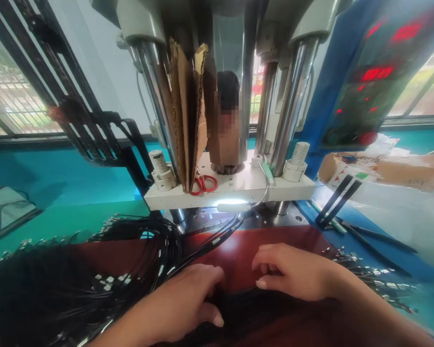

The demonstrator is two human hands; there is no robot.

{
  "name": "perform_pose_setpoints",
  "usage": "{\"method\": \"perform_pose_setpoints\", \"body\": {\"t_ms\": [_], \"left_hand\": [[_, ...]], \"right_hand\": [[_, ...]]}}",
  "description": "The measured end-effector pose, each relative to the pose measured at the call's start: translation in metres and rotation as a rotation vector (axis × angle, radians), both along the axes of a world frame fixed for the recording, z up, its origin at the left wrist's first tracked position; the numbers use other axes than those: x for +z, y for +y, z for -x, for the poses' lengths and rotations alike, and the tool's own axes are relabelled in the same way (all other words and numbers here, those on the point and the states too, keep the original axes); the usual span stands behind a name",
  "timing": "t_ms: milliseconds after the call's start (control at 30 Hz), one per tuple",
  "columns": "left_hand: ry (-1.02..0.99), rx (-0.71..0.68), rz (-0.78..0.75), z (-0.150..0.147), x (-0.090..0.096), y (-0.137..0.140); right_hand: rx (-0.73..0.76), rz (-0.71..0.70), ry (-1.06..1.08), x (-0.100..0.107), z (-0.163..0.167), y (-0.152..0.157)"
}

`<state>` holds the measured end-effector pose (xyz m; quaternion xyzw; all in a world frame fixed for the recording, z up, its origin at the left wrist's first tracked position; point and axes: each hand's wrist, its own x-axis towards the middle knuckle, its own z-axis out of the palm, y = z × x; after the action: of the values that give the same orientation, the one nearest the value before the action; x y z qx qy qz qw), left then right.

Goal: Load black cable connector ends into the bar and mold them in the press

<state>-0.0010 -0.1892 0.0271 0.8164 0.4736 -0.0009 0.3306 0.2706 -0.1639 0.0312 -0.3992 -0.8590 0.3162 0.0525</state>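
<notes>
My left hand [191, 300] is over the front of the red-brown work surface [235, 250], its thumb apart from its curled fingers. Nothing shows in its grasp, though some fingertips are in shadow. Facing it, my right hand [291, 271] has bent fingers and a thumb held apart, with nothing between them. A dark bundle of black cables [246, 306] lies below and between the hands. More black cables [217, 236] run from the left side, behind my left hand, toward the metal bed [202, 219] under the press.
The press [229, 190] stands ahead, with a lit lamp [235, 206], red-handled scissors [203, 184] and cardboard [188, 115]. Cables with metal ends [108, 280] pile up at left; others [376, 277] lie at right near black tweezers [376, 241]. A control panel [372, 82] glows red.
</notes>
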Motion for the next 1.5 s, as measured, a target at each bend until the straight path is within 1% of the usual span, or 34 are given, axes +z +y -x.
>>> {"method": "perform_pose_setpoints", "body": {"t_ms": [133, 233, 367, 500, 567, 667, 800, 833, 1000, 1200, 1367, 1500], "left_hand": [[-0.072, 0.0, 0.059, 0.002, 0.001, 0.004], [-0.1, 0.006, 0.076, 0.003, 0.003, 0.007], [-0.126, 0.011, 0.088, 0.003, 0.003, 0.01], [-0.164, 0.035, 0.181, 0.003, 0.0, 0.012], [-0.184, 0.051, 0.202, 0.002, -0.001, 0.013], [-0.197, 0.066, 0.184, 0.002, -0.004, 0.013], [-0.201, 0.054, 0.173, 0.001, -0.004, 0.012], [-0.203, 0.054, 0.178, 0.001, -0.004, 0.012], [-0.185, 0.044, 0.211, 0.002, -0.001, 0.011], [-0.109, -0.041, 0.145, 0.002, 0.004, 0.01], [-0.09, -0.046, 0.186, 0.002, 0.005, 0.009], [-0.083, -0.043, 0.196, 0.001, 0.007, 0.009]], "right_hand": [[0.04, 0.058, 0.008, 0.002, 0.004, -0.001], [0.07, 0.054, 0.021, 0.005, 0.009, -0.002], [0.042, 0.045, 0.035, 0.004, 0.013, -0.002], [-0.005, 0.089, 0.085, -0.001, 0.011, -0.001], [-0.025, 0.101, 0.103, -0.003, 0.011, -0.001], [-0.055, 0.089, 0.137, -0.004, 0.013, 0.0], [-0.147, 0.059, 0.18, -0.003, 0.017, -0.002], [-0.147, 0.061, 0.184, -0.003, 0.018, -0.003], [-0.04, 0.11, 0.114, -0.005, 0.018, -0.005], [-0.066, 0.104, 0.05, -0.008, 0.018, -0.007], [-0.067, 0.125, 0.067, -0.004, 0.019, -0.007], [-0.063, 0.115, 0.075, -0.003, 0.02, -0.008]]}}
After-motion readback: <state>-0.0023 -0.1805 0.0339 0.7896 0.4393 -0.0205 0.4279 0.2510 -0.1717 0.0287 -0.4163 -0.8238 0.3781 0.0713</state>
